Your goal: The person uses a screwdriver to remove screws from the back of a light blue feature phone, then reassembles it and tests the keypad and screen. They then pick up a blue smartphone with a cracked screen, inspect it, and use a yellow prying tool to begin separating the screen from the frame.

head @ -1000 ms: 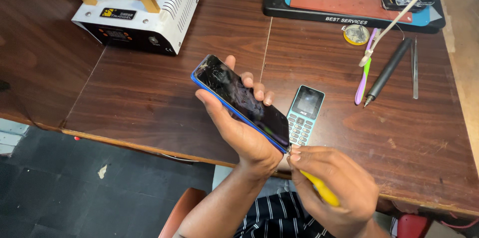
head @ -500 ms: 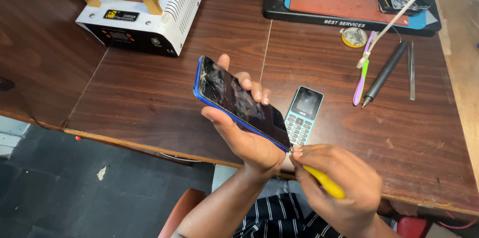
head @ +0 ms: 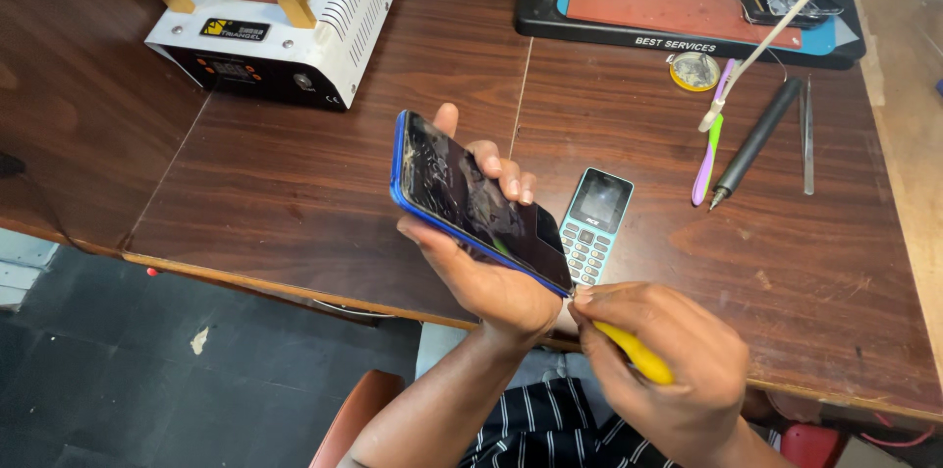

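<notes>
Tilted slightly steeper than before, the cracked blue smartphone (head: pixel 478 201) sits gripped in the left hand (head: pixel 488 262) — right hand (head: pixel 668 370) clenches a yellow-handled tool (head: pixel 637 354) at its lower corner, prying underway.

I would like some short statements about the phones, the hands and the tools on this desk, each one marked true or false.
1. The left hand holds a smartphone with a cracked screen. True.
2. The right hand holds a red tool. False: the tool has a yellow handle.
3. A small keypad phone lies flat on the wooden desk. True.
4. The smartphone has a green frame. False: its frame is blue.
5. The white machine stands at the desk's right edge. False: it stands at the upper left.
</notes>
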